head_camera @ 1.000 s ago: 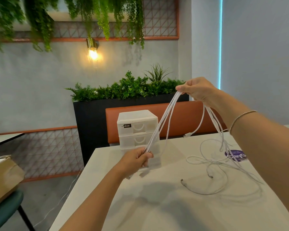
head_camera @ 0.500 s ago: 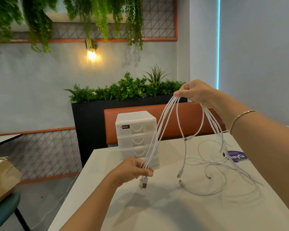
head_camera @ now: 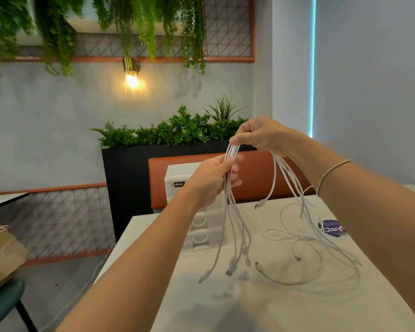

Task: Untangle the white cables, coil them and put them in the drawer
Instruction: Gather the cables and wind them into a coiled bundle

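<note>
Several white cables (head_camera: 235, 226) hang in a bunch above the table (head_camera: 261, 307). My right hand (head_camera: 261, 136) pinches the bunch at its top bend, high over the table. Just below it, my left hand (head_camera: 211, 180) grips the left-hand strands, whose plug ends dangle near the tabletop. The right-hand strands fall from my right hand down to a loose tangle lying on the table. A small white drawer unit (head_camera: 201, 233) with its drawers closed stands at the far edge, partly hidden behind my left hand.
A purple sticker (head_camera: 332, 228) lies on the table at the right. An orange bench back (head_camera: 254, 173) and a black planter (head_camera: 127, 173) stand behind the table. A cardboard box (head_camera: 3, 255) rests on a green chair at the left.
My left hand has slid up the strands from near the tabletop to just under my right hand. The plug ends now swing free below it.
</note>
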`<state>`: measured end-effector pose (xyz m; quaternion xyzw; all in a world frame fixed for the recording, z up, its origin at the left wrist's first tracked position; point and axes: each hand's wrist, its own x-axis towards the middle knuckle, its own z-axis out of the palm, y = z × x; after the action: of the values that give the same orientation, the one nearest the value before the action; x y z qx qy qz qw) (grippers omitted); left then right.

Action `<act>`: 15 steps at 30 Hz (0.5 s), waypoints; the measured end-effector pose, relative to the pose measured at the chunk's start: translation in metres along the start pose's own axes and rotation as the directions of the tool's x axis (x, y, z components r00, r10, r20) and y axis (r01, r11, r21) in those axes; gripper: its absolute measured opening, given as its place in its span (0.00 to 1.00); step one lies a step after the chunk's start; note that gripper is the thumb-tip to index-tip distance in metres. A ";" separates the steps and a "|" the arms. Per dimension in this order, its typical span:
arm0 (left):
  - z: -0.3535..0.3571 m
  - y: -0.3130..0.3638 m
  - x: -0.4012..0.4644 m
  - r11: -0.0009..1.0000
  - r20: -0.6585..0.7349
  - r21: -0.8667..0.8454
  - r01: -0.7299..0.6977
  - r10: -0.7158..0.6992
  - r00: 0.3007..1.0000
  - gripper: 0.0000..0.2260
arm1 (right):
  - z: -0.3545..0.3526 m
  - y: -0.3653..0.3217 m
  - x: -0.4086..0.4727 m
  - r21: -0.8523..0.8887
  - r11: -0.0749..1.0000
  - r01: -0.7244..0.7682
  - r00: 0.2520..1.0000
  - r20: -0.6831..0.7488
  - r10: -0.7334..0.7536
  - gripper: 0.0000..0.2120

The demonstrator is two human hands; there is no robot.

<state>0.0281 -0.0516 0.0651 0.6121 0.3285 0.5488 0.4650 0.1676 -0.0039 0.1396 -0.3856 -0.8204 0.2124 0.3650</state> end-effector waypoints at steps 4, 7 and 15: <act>-0.005 -0.006 -0.007 0.965 0.043 0.263 0.002 -0.014 0.999 0.09 | -0.008 0.006 0.000 0.006 1.000 -0.022 0.993 -0.117 0.023 0.11; -0.019 -0.016 -0.018 0.928 0.071 0.368 0.064 -0.096 0.993 0.09 | -0.012 0.009 0.000 -0.007 1.000 -0.020 0.985 -0.172 0.018 0.11; -0.060 -0.046 -0.048 0.916 -0.016 0.322 0.240 -0.248 0.969 0.08 | -0.008 0.023 -0.012 0.032 0.997 -0.065 0.978 -0.196 0.070 0.09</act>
<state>-0.0346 -0.0671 0.0029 0.6407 0.4813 0.4180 0.4279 0.1901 0.0015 0.1255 -0.4276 -0.7639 0.1961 0.4418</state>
